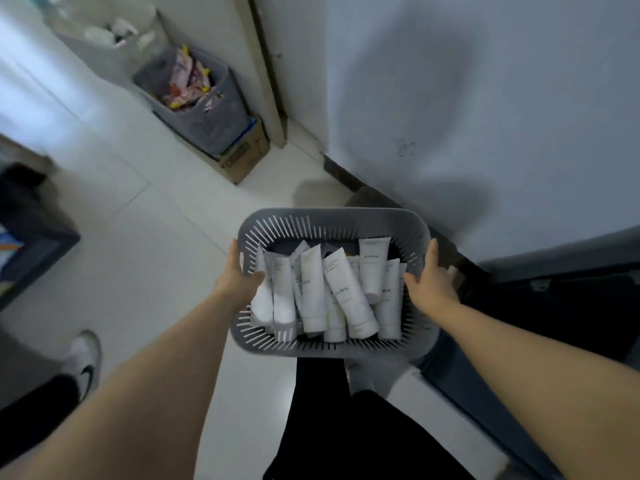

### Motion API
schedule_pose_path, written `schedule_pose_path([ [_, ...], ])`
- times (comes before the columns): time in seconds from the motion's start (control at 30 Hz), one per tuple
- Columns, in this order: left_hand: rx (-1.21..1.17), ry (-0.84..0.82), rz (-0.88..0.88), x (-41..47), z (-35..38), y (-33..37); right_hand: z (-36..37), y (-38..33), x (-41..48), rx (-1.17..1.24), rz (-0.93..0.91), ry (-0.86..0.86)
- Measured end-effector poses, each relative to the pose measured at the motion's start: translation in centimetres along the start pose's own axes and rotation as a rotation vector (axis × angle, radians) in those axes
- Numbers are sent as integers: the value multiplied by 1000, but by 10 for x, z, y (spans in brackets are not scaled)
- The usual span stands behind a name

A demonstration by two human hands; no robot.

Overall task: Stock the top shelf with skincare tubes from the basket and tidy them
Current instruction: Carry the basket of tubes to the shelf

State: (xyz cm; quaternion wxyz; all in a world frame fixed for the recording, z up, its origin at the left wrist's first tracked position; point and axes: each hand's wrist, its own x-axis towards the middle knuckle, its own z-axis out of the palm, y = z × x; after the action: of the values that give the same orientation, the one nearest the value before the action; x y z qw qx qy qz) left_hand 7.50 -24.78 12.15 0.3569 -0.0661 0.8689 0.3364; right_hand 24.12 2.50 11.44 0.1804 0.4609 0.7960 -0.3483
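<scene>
1. Basket: grey plastic with slotted walls and rounded corners, sits just below frame centre toward 6 o'clock. It is held in the air above the floor.
2. Tubes: white skincare tubes, all inside the basket, packed side by side and partly overlapping. Several are lettered "FLORAL". Most caps point toward 6 o'clock. Exact count cannot be told because of the overlap.
3. Left hand: on the basket's 9 o'clock rim. The thumb hooks over the rim to the inside and touches the nearest tube. The fingers lie along the outer wall, clamped on the rim.
4. Right hand: on the 3 o'clock rim in a mirrored grip, thumb inside, fingers outside, clamped on the rim.
5. Both forearms are bare and enter from 7 and 5 o'clock.
6. Surroundings: a second grey bin at 11 o'clock holds crumpled coloured wrappers and rests on a cardboard box. A pale wall spans 1 to 3 o'clock.
7. A white shoe is on the floor at 8 o'clock. A dark trouser leg shows under the basket at 6 o'clock.
8. The frame edges are motion-blurred.
</scene>
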Motion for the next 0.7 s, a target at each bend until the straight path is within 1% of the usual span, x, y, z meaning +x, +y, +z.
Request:
schedule_pose_path([
  [0.13,-139,153,-91,-78,-27,-53,8,-26,-40,-118,-183,-42],
  [0.33,-395,310,-215,-192,-60,-140,32,-80,-110,-272,-441,-136],
  [0.43,-518,395,-280,-244,-67,-193,62,-98,-152,-283,-561,-215],
  [0.53,-624,494,-298,-296,-72,-259,101,-111,-203,-290,-701,-299],
  [0.7,-729,628,-387,-392,-83,-363,178,-127,-311,-421,-868,-372],
])
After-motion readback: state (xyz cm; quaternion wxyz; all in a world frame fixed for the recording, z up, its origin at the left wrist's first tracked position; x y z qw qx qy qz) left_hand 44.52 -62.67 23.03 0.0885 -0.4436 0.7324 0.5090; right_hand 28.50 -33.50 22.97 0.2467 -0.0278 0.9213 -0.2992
